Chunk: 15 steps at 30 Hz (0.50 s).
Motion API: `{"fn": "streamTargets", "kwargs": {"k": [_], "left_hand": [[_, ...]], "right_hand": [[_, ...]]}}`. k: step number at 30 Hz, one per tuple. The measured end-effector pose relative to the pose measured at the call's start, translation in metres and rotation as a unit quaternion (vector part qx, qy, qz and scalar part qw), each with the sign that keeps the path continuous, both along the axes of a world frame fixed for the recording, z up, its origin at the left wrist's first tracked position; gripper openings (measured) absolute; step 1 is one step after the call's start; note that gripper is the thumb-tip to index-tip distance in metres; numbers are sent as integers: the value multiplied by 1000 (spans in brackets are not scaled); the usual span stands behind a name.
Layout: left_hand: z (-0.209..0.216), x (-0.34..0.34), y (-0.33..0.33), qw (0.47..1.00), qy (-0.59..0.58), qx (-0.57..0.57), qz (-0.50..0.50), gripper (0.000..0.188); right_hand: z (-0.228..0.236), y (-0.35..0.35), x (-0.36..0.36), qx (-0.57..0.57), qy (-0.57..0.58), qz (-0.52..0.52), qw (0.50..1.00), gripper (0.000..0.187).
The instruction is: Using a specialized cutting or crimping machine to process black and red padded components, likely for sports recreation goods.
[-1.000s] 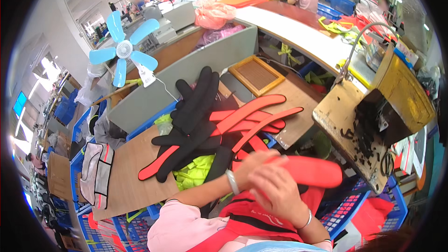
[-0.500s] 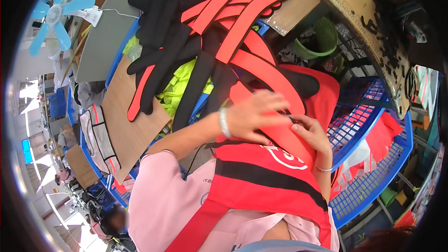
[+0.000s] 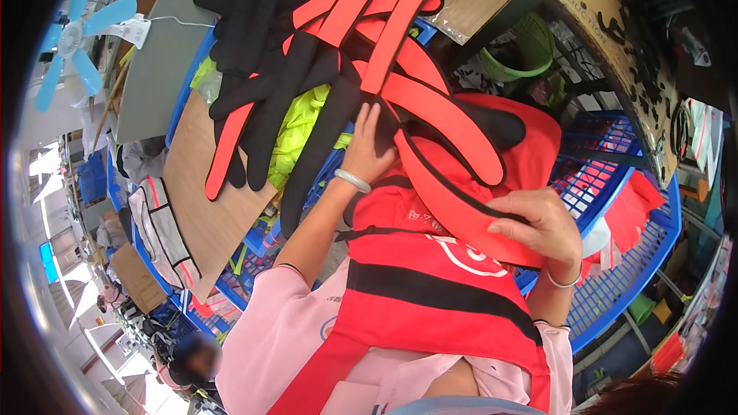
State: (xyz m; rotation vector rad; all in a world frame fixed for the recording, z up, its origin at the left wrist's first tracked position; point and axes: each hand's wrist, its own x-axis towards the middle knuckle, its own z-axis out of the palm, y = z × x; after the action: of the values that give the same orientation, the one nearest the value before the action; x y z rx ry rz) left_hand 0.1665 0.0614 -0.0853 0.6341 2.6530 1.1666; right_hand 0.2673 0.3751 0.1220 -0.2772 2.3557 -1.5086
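A curved coral-red padded strip with black edging (image 3: 438,200) lies across the front of my red apron (image 3: 430,323). My right hand (image 3: 542,227) pinches its black upper edge near the lower right end, thumb on the coral face. At the strip's other end, my left hand (image 3: 367,154) rests against dark fabric with its fingers stretched out; nothing shows gripped in it. Just beyond, another coral strip (image 3: 453,127) curves down over red cloth (image 3: 530,131). A heap of similar coral and black strips (image 3: 269,54) spreads out ahead of both hands.
Yellow-green fabric pieces (image 3: 304,131) lie under the heap. A tan board (image 3: 219,177) is at the left. Blue plastic baskets (image 3: 638,269) with red and white pieces stand at right, below a tan-topped table (image 3: 569,0). A green basket (image 3: 523,54) sits farther back.
My left hand has moved left and away from me, off the strip's middle toward its far end. The right hand has shifted right and nearer, and the strip now lies more stretched out.
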Motion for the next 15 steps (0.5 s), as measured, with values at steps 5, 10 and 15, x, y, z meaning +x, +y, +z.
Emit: {"fn": "streamTargets", "kwargs": {"k": [5, 10, 15], "left_hand": [[46, -51, -11, 996, 94, -9, -10, 75], [165, -100, 13, 975, 172, -81, -119, 69], [244, -122, 49, 921, 212, -108, -308, 60]], "right_hand": [[11, 43, -16, 52, -15, -49, 997, 21], [28, 80, -7, 122, 57, -133, 982, 15], [60, 116, 45, 143, 66, -205, 966, 15]]}}
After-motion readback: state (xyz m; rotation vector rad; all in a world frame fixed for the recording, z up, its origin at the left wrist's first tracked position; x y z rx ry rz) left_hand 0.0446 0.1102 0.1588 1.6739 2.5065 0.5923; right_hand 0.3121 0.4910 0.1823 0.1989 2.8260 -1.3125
